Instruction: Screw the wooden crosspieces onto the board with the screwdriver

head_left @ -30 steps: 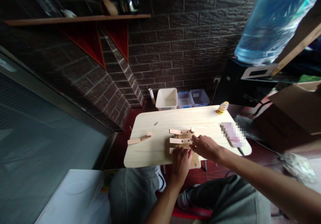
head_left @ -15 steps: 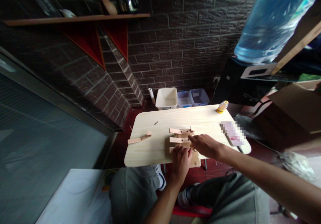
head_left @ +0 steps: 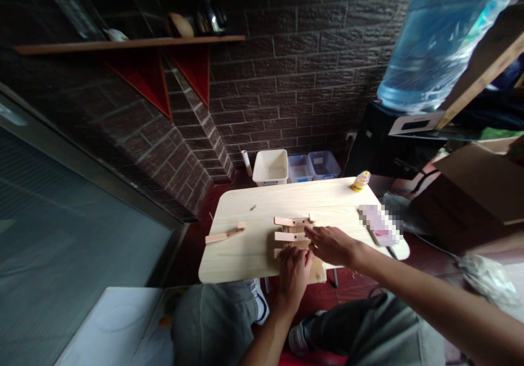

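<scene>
At the table's front, a row of pale wooden strips with dark holes, the middle wooden strip (head_left: 289, 236) among them, lies across a tan wooden board (head_left: 318, 274) that juts past the table edge. My left hand (head_left: 293, 266) is closed over the nearest strip, its fingers curled and covering most of it. Beside it, my right hand (head_left: 329, 243) reaches in from the right, fingers bent down at the strips' right ends, touching my left fingertips or nearly so. What its fingers hold, if anything, is hidden. Further left lies a loose bent wooden strip (head_left: 224, 235).
The light wooden table (head_left: 237, 257) carries small dark metal pieces (head_left: 252, 207), a yellow-capped clear bottle (head_left: 361, 181) and a blurred-out pink item (head_left: 380, 226). Behind it stand a white bin (head_left: 270, 166) and blue bins (head_left: 323, 164). A water dispenser (head_left: 393, 147) stands right.
The view has tilted up slightly, so the table sits lower in it. My right hand has shifted slightly over the strips' right ends; my left hand keeps its place on the nearest strip.
</scene>
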{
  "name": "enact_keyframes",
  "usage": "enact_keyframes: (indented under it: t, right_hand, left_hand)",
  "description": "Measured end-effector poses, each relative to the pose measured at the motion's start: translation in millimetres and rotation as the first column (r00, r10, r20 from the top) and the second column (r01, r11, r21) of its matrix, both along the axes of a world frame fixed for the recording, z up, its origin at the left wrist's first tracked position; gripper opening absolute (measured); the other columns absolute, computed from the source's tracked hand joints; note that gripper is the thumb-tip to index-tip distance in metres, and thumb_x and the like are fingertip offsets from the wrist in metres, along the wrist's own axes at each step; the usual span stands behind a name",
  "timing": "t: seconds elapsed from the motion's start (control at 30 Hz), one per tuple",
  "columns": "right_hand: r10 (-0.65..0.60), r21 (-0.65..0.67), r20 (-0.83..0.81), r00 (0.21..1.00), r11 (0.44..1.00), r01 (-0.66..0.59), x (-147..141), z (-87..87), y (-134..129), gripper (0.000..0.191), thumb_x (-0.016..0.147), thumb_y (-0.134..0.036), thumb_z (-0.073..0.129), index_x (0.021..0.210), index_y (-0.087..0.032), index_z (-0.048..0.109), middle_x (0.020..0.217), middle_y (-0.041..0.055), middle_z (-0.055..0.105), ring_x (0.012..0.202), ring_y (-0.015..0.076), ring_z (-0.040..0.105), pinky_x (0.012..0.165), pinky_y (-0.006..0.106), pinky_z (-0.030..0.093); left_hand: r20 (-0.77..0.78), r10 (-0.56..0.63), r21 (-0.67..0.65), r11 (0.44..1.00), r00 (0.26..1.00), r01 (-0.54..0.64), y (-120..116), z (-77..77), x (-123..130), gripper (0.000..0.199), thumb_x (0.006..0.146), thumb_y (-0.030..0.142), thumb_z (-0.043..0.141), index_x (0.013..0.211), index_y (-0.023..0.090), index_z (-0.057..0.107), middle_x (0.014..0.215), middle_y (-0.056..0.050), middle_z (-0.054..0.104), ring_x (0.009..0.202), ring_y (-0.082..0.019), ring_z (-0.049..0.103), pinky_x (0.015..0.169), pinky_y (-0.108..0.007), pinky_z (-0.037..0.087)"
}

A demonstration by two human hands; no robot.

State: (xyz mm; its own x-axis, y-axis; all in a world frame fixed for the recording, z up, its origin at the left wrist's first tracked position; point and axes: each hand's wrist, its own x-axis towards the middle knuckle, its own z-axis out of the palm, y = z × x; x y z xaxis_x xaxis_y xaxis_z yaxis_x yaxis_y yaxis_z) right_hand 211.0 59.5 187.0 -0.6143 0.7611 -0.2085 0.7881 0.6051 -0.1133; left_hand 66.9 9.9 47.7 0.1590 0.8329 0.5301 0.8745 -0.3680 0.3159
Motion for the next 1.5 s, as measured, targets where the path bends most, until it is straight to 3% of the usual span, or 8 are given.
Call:
enact_keyframes:
  t: [0.33,0.5,0.6,0.73,0.97,1.3,1.4,1.5]
  right_hand:
    - [0.069,0.044,0.047,0.996,0.996,-0.071,-0.5,-11.3,6.8,0.025,0.092,-0.014,0.048,0.116,-0.007,0.052,0.099,0.0193,0.068,0.088,0.0264,0.069,0.069,0.033,0.054]
    - [-0.05,-0.007,0.053,0.997,0.999,0.05,-3.7,-5.2,4.8,0.022,0.095,-0.024,0.049,0.107,-0.008,0.059,0.093,0.0189,0.07,0.088,0.0286,0.07,0.071,0.035,0.053]
    - [-0.094,-0.016,0.034,0.995,0.995,0.094,-4.5,-2.8,3.5,0.029,0.093,-0.028,0.052,0.114,-0.008,0.057,0.102,0.0199,0.07,0.091,0.0295,0.07,0.072,0.036,0.053]
    - [-0.032,0.019,0.006,0.999,0.999,0.032,-4.9,-1.9,1.7,0.044,0.088,-0.019,0.055,0.13,-0.01,0.047,0.117,0.0214,0.065,0.098,0.0302,0.068,0.075,0.038,0.054]
    - [0.053,-0.042,0.039,0.998,0.998,-0.051,-7.4,7.2,3.8,0.029,0.087,-0.007,0.05,0.115,-0.008,0.056,0.105,0.0188,0.069,0.096,0.0288,0.069,0.076,0.035,0.053]
    - [-0.072,-0.05,0.085,0.994,0.996,0.076,-8.7,9.9,-0.8,0.029,0.098,-0.028,0.044,0.107,-0.009,0.063,0.101,0.0206,0.07,0.095,0.0295,0.069,0.076,0.034,0.052]
    - [-0.109,-0.016,0.079,0.991,0.994,0.11,-7.3,5.8,-5.0,0.033,0.097,-0.03,0.044,0.119,-0.009,0.058,0.104,0.02,0.07,0.094,0.0295,0.069,0.077,0.036,0.053]
    - [-0.057,0.013,0.055,0.997,0.998,0.056,-5.7,2.8,-7.2,0.047,0.093,-0.026,0.05,0.137,-0.008,0.044,0.115,0.0211,0.066,0.101,0.0298,0.067,0.08,0.037,0.052]
  left_hand:
    - [-0.008,-0.002,-0.044,0.999,1.0,0.001,0.3,1.1,-1.3,0.006,0.087,0.02,0.064,0.082,0.022,0.064,0.079,-0.003,0.066,0.083,-0.02,0.064,0.085,-0.037,0.05]
    - [-0.011,0.0,-0.022,1.0,1.0,0.0,1.0,-0.5,-0.5,0.006,0.086,0.02,0.065,0.081,0.022,0.063,0.078,-0.002,0.066,0.083,-0.02,0.064,0.088,-0.037,0.049]
    - [-0.015,0.005,-0.016,1.0,1.0,-0.005,0.4,-2.4,-0.3,0.006,0.086,0.019,0.065,0.08,0.021,0.063,0.078,-0.003,0.066,0.082,-0.02,0.064,0.087,-0.037,0.049]
    - [-0.02,0.007,-0.011,1.0,1.0,-0.008,-0.6,-4.0,-0.3,0.008,0.085,0.018,0.065,0.079,0.021,0.062,0.078,-0.003,0.065,0.082,-0.02,0.064,0.084,-0.036,0.049]
    - [0.009,0.014,-0.002,1.0,1.0,-0.014,-0.8,0.2,0.4,0.011,0.087,0.021,0.064,0.076,0.021,0.063,0.076,-0.003,0.066,0.08,-0.019,0.064,0.083,-0.036,0.049]
    - [-0.001,-0.008,-0.003,1.0,1.0,0.008,-1.9,-1.3,-0.7,0.008,0.086,0.019,0.065,0.079,0.021,0.062,0.079,-0.003,0.066,0.083,-0.021,0.064,0.085,-0.039,0.049]
    - [0.0,-0.014,0.014,1.0,1.0,0.014,-2.3,-1.9,-1.7,0.008,0.085,0.018,0.065,0.079,0.021,0.062,0.079,-0.003,0.066,0.083,-0.021,0.064,0.085,-0.039,0.05]
    - [-0.017,-0.023,0.033,0.999,1.0,0.023,-2.1,-1.7,-2.9,0.008,0.084,0.017,0.066,0.079,0.021,0.061,0.077,-0.004,0.065,0.083,-0.021,0.064,0.083,-0.039,0.051]
